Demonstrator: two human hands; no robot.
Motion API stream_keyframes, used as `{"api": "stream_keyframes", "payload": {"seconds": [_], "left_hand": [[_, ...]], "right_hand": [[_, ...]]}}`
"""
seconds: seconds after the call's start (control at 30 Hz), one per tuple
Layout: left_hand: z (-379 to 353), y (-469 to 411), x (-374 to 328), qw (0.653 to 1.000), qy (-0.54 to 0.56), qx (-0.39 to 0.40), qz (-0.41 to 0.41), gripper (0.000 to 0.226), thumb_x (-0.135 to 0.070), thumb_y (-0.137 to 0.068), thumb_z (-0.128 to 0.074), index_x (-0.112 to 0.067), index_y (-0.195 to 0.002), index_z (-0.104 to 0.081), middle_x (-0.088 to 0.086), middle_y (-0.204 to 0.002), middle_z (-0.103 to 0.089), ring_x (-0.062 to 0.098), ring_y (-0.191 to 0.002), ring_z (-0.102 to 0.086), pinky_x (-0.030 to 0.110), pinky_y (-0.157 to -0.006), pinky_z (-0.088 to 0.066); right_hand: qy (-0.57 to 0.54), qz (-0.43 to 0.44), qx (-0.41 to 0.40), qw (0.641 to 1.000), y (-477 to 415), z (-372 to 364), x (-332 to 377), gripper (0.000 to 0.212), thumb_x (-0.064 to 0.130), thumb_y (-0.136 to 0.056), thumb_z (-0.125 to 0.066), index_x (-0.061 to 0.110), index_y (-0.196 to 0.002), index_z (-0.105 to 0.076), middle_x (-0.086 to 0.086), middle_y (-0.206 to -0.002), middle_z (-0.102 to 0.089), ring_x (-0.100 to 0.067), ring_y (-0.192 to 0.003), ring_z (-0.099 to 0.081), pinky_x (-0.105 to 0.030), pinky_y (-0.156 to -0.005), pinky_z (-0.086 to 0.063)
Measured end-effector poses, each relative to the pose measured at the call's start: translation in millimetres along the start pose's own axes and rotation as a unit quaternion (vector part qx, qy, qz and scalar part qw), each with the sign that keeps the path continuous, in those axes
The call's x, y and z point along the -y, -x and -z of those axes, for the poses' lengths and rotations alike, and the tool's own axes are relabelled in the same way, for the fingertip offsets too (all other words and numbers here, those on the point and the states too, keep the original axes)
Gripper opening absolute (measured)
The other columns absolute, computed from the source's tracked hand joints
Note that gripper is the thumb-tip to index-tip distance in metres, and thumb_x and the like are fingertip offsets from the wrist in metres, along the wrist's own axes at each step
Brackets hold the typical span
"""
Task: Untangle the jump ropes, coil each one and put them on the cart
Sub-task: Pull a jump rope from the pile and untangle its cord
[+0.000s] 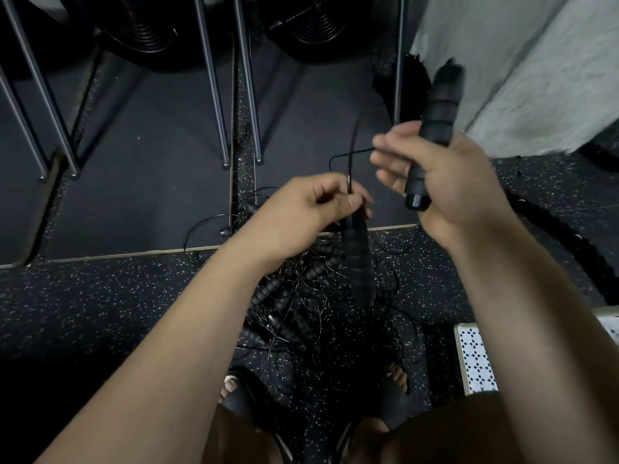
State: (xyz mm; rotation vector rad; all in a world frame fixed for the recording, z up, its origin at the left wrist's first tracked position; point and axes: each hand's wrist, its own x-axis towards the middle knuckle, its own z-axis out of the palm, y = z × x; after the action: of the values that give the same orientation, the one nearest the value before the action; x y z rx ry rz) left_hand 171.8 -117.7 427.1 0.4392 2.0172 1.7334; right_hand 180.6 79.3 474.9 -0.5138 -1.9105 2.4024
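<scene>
Both hands are held apart at mid-frame, above the speckled floor (100, 296). The right hand (449, 182) is clamped round a black ribbed handle, the right-hand handle (442, 105). Its long axis runs up and away from the person, with the butt cap showing below the palm; the fingers are blurred and look only loosely curled. The left hand (311, 209) is closed on a second ribbed handle, the left-hand handle (358, 262), which hangs below the fist with its long axis pointing down toward the pile. A thin black cord (351, 155) is seen bridging the gap between the two hands, with a small loop at its left end. Whether both handles belong to one rope cannot be told. The remaining jump ropes lie as a tangled pile (294, 306) on the floor, directly below the hands and between them and the feet; the left hand is judged the nearer to it. A white perforated panel (475, 360), possibly the cart, is noted at lower right, on the right arm's side. No brand, label or writing can be read anywhere.
</scene>
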Motion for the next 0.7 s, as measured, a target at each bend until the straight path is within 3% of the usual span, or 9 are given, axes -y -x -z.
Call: {"api": "stream_keyframes", "payload": {"seconds": [0.1,0.2,0.27,0.37,0.47,0.5,0.6,0.7], "left_hand": [[5.5,-2.1,-7.5,0.993,0.079,-0.082,-0.012,0.022,-0.014,-0.107,-0.062,0.008,-0.108,-0.067,0.009,-0.103,-0.076,0.017,-0.085,-0.064,0.025,-0.072,-0.056],[15.4,-2.8,-15.7,0.978,0.163,-0.134,-0.008,0.017,-0.015,-0.106,-0.063,-0.004,-0.098,-0.072,0.006,-0.103,-0.072,0.020,-0.089,-0.062,0.029,-0.073,-0.055],[21.6,-2.0,-18.6,0.966,0.203,-0.164,0.003,0.017,-0.018,-0.106,-0.064,-0.012,-0.094,-0.074,0.006,-0.100,-0.071,0.027,-0.094,-0.059,0.032,-0.075,-0.052],[25.7,0.5,-20.5,0.947,0.250,-0.199,0.027,0.020,-0.023,-0.106,-0.065,-0.013,-0.092,-0.075,0.011,-0.093,-0.064,0.032,-0.095,-0.051,0.039,-0.079,-0.049],[24.6,2.1,-22.6,0.941,0.258,-0.217,0.044,0.022,-0.028,-0.104,-0.068,-0.009,-0.095,-0.076,0.015,-0.099,-0.070,0.032,-0.095,-0.061,0.044,-0.090,-0.054],[24.5,3.0,-23.6,0.940,0.255,-0.221,0.051,0.025,-0.031,-0.103,-0.069,-0.008,-0.099,-0.077,0.015,-0.100,-0.073,0.030,-0.094,-0.065,0.040,-0.088,-0.056],[25.8,7.2,-28.1,0.939,0.263,-0.207,0.075,0.040,-0.039,-0.101,-0.070,-0.002,-0.115,-0.075,0.020,-0.112,-0.075,0.028,-0.094,-0.067,0.031,-0.063,-0.056],[29.8,11.3,-31.2,0.953,0.232,-0.176,0.090,0.034,-0.037,-0.103,-0.064,-0.012,-0.121,-0.077,0.020,-0.121,-0.075,0.030,-0.094,-0.063,0.029,-0.059,-0.049]], "right_hand": [[0.048,-0.035,0.020,0.998,5.6,-8.4,-9.3,0.012,0.010,-0.097,-0.077,0.014,-0.108,-0.072,-0.007,-0.104,-0.083,-0.019,-0.091,-0.080,-0.029,-0.073,-0.062],[0.045,-0.038,0.031,0.998,15.9,-22.2,-14.4,0.021,0.017,-0.098,-0.076,0.010,-0.118,-0.071,-0.002,-0.097,-0.080,-0.014,-0.085,-0.077,-0.025,-0.066,-0.058],[0.035,-0.046,0.035,0.998,25.5,-30.7,-19.6,0.021,0.024,-0.100,-0.075,0.013,-0.117,-0.069,-0.001,-0.099,-0.080,-0.016,-0.089,-0.078,-0.030,-0.069,-0.061],[0.044,-0.053,0.066,0.995,40.8,-39.1,-30.9,0.021,0.030,-0.100,-0.076,0.018,-0.116,-0.069,-0.011,-0.111,-0.080,-0.034,-0.101,-0.079,-0.055,-0.089,-0.065],[0.012,-0.064,0.090,0.994,52.3,-47.7,-31.7,0.026,0.019,-0.102,-0.073,0.011,-0.125,-0.064,-0.018,-0.112,-0.078,-0.040,-0.089,-0.080,-0.051,-0.078,-0.067],[0.003,-0.068,0.090,0.994,54.5,-50.3,-30.7,0.026,0.018,-0.102,-0.073,0.010,-0.125,-0.063,-0.018,-0.110,-0.079,-0.038,-0.087,-0.080,-0.047,-0.074,-0.067],[-0.023,-0.081,0.085,0.993,56.9,-56.5,-28.0,0.023,0.020,-0.102,-0.072,0.013,-0.123,-0.064,-0.017,-0.107,-0.080,-0.035,-0.086,-0.081,-0.043,-0.070,-0.066],[-0.031,-0.076,0.085,0.993,53.9,-60.6,-23.5,0.025,0.020,-0.102,-0.072,0.016,-0.125,-0.064,-0.013,-0.110,-0.080,-0.035,-0.087,-0.081,-0.046,-0.073,-0.068]]}}
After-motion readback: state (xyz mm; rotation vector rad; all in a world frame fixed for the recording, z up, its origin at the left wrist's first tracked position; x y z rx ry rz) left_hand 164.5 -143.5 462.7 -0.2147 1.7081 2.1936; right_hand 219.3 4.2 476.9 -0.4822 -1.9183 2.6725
